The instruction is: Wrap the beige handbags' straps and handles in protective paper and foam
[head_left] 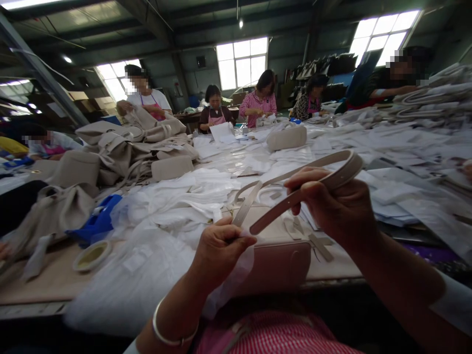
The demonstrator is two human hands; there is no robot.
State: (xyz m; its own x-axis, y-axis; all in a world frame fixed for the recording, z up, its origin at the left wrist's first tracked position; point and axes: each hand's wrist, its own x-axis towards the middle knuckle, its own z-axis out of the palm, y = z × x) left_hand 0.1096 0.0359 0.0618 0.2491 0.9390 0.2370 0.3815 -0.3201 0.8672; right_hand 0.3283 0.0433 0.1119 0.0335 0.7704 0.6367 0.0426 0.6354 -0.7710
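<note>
In my right hand [332,201], the fingers are closed around a beige bag strap [275,212] with small punched holes. Its rounded end points down and left toward my other hand, while the rest loops up over my right fingers. My left hand [224,246] is closed in a pinch on another strap portion close to that rounded end. Thin white wrapping hangs just below the left fingertips. Under both hands, at the table's front edge, rests a beige handbag [276,265], partly covered by the wrapping.
Clear plastic wrapping [140,265] spreads at the front left, beside a tape roll [92,255] and a blue object [98,221]. Beige bags [136,142] are heaped at left. White sheets [228,167] cover much of the table. Several people, including one in a checked shirt [258,105], work beyond.
</note>
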